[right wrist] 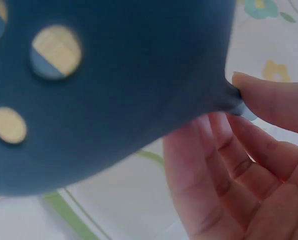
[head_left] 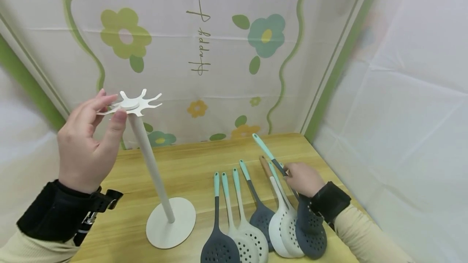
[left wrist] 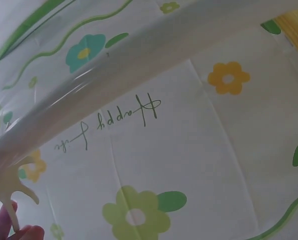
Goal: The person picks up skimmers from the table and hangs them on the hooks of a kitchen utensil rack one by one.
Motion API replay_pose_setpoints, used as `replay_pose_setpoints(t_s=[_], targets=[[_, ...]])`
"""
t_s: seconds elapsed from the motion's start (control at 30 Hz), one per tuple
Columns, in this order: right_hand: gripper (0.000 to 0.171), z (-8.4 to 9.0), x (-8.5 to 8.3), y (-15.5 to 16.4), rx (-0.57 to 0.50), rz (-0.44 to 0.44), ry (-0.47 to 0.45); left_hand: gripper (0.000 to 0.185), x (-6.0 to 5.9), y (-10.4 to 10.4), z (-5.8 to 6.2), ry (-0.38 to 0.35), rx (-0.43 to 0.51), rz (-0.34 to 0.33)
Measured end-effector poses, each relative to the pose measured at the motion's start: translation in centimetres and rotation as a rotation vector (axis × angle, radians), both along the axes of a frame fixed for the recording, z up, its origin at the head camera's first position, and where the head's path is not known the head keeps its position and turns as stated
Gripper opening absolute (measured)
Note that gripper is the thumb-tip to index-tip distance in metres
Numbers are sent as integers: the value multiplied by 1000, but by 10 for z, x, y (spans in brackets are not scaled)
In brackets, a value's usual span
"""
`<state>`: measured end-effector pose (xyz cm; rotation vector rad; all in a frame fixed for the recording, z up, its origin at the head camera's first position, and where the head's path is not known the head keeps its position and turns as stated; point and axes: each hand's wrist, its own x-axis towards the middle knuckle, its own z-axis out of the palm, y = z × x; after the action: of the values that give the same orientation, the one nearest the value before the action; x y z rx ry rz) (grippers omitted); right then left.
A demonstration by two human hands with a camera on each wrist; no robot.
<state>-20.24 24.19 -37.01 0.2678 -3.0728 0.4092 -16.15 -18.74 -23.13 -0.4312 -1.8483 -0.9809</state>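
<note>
A white utensil stand (head_left: 150,161) with a ring of hooks on top rises from a round base. My left hand (head_left: 85,141) pinches the hooked top between thumb and fingers; the left wrist view shows fingertips about one hook arm (left wrist: 25,190). On the right, my right hand (head_left: 304,178) pinches a dark skimmer (right wrist: 129,85) by the lower handle, near its perforated head. Its teal handle end (head_left: 264,146) points up and away to the left. In the head view, that hand and wrist partly cover the skimmer's head, which overlaps another dark perforated utensil (head_left: 317,243).
Several utensils lie in a row on the wooden table (head_left: 120,182): a dark slotted turner (head_left: 219,248), white perforated ones (head_left: 256,236), another dark one (head_left: 261,216) and a white one with a brown handle end (head_left: 279,230). Flower-printed cloth (head_left: 164,52) hangs behind.
</note>
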Motion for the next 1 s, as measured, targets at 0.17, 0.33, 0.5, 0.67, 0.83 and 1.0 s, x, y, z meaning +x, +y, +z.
replay_pose_setpoints(t_s=[0.17, 0.33, 0.5, 0.67, 0.83, 1.0], targets=[[18, 2, 4, -8, -1, 41, 66, 36, 0, 3, -3, 19, 52, 11], [14, 6, 8, -14, -12, 57, 100, 30, -3, 4, -4, 40, 101, 12], [12, 9, 11, -18, -16, 67, 125, 28, -4, 6, -3, 65, 94, 14], [11, 12, 14, -22, -12, 85, 161, 26, -6, 8, -5, 106, 78, 14], [14, 13, 15, -24, -11, 91, 171, 28, -7, 8, -5, 129, 64, 20], [17, 14, 15, -25, -6, 98, 185, 30, -8, 8, -5, 163, 58, 27]])
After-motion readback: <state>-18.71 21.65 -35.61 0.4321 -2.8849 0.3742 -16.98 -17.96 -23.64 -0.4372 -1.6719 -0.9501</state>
